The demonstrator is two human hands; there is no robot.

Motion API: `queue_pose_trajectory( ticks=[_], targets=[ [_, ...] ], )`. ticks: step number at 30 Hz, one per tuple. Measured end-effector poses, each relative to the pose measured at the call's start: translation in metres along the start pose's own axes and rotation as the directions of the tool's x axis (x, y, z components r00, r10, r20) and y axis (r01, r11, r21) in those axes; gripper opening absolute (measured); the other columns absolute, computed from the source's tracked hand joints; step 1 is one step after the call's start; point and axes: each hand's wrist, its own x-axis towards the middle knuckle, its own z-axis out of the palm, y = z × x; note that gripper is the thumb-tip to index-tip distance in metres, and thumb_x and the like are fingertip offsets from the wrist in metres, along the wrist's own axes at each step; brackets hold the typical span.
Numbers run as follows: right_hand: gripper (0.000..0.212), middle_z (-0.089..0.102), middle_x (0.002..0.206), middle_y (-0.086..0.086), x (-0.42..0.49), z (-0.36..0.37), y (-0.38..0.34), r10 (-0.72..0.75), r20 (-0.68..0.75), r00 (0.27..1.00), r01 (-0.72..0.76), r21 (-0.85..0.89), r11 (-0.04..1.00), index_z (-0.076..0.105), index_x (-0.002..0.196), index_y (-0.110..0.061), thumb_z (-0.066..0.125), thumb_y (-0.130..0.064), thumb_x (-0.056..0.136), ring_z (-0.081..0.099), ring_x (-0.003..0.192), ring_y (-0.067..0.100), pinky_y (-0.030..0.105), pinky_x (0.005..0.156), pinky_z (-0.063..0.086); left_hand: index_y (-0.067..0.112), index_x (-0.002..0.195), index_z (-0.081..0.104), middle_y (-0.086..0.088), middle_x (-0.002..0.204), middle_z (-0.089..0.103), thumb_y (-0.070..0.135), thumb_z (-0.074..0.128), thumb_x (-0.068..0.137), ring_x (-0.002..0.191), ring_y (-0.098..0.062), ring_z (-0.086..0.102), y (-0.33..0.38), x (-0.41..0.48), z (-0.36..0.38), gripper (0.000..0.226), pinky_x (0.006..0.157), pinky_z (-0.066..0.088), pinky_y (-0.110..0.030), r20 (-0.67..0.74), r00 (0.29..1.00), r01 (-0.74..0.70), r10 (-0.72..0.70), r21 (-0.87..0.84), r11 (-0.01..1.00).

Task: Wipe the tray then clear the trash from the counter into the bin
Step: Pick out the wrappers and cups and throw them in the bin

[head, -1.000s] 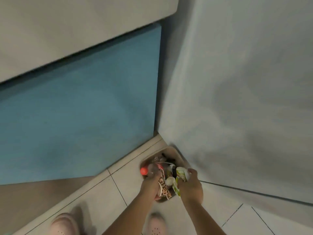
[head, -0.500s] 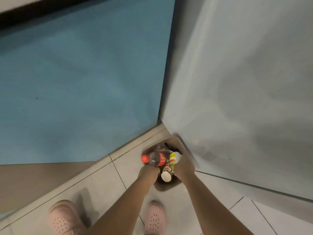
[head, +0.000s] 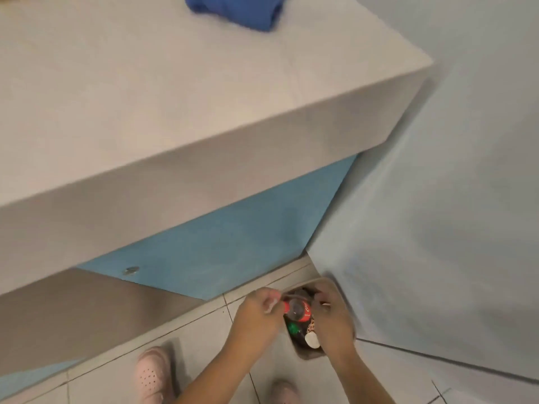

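So the bin (head: 309, 356) sits on the floor (head: 204, 339) right in the corner, with the wall (head: 437, 199) on its right and the table (head: 145, 97) front behind it. A bottle (head: 297, 309) lies on top of the other trash inside, cap end to the left. Left hand (head: 256, 313) is at that cap end and right hand (head: 332, 319) is over the bin's right rim. A cloth (head: 236, 10) sits way back on the table.

The counter (head: 175, 112) is matt, smooth and stone-like. The far cloth (head: 233, 10) is soft blue fabric. The bottle (head: 297, 309) is clear glossy plastic. The bin (head: 306, 356) is matt brown. The floor tiles (head: 201, 339) are smooth.
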Motion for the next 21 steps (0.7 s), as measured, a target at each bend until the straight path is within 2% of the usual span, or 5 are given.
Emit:
queue_pose_trajectory(
  ticks=[3, 6, 9, 16, 21],
  targets=[
    [0.016, 0.065, 0.072, -0.002, -0.058, -0.025, -0.086, -0.147, -0.004, 0.989, 0.144, 0.217, 0.965, 0.067, 0.091, -0.018, 0.056, -0.007, 0.089, 0.058, 0.06, 0.002, 0.006, 0.056, 0.042, 0.036, 0.084, 0.06, 0.01, 0.092, 0.067, 0.017, 0.061, 0.088, 0.081, 0.008, 0.058, 0.043, -0.055, -0.06, 0.02, 0.073, 0.043, -0.007, -0.087, 0.984, -0.155, 0.153, -0.007, 0.988],
    [0.023, 0.066, 0.069, 0.001, -0.111, -0.04, -0.175, -0.342, -0.016, 0.94, 0.325, 0.353, 0.878, 0.068, 0.08, -0.025, 0.059, -0.005, 0.087, 0.057, 0.06, 0.013, 0.027, 0.062, 0.051, 0.032, 0.084, 0.065, 0.012, 0.082, 0.069, 0.014, 0.062, 0.089, 0.074, 0.005, 0.06, 0.087, -0.106, -0.127, 0.019, 0.072, 0.044, -0.008, -0.202, 0.951, -0.26, 0.234, -0.111, 0.959],
    [0.029, 0.06, 0.062, 0.003, -0.157, -0.036, -0.256, -0.507, 0.05, 0.861, 0.437, 0.437, 0.786, 0.067, 0.077, -0.022, 0.056, 0.003, 0.087, 0.047, 0.051, 0.011, 0.019, 0.051, 0.041, 0.028, 0.087, 0.068, 0.006, 0.081, 0.071, 0.015, 0.062, 0.089, 0.081, -0.009, 0.064, 0.122, -0.148, -0.195, 0.015, 0.076, 0.049, -0.019, -0.281, 0.916, -0.347, 0.286, -0.198, 0.917],
    [0.022, 0.065, 0.075, -0.002, -0.206, 0.035, -0.422, -0.7, 0.189, 0.689, 0.6, 0.394, 0.697, 0.067, 0.09, -0.027, 0.056, -0.008, 0.089, 0.057, 0.058, 0.013, 0.021, 0.058, 0.05, 0.027, 0.091, 0.069, 0.007, 0.082, 0.072, 0.018, 0.059, 0.09, 0.08, -0.01, 0.067, 0.152, -0.168, -0.357, 0.014, 0.074, 0.053, -0.025, -0.45, 0.83, -0.449, 0.329, -0.189, 0.873],
    [0.024, 0.065, 0.076, -0.005, -0.215, 0.101, -0.501, -0.737, 0.141, 0.661, 0.657, 0.365, 0.66, 0.067, 0.088, -0.03, 0.059, -0.008, 0.088, 0.057, 0.06, 0.014, 0.022, 0.058, 0.05, 0.021, 0.092, 0.07, 0.0, 0.083, 0.072, 0.015, 0.06, 0.09, 0.077, -0.014, 0.067, 0.151, -0.155, -0.464, 0.012, 0.068, 0.051, -0.022, -0.499, 0.812, -0.454, 0.301, -0.217, 0.864]
  ],
)
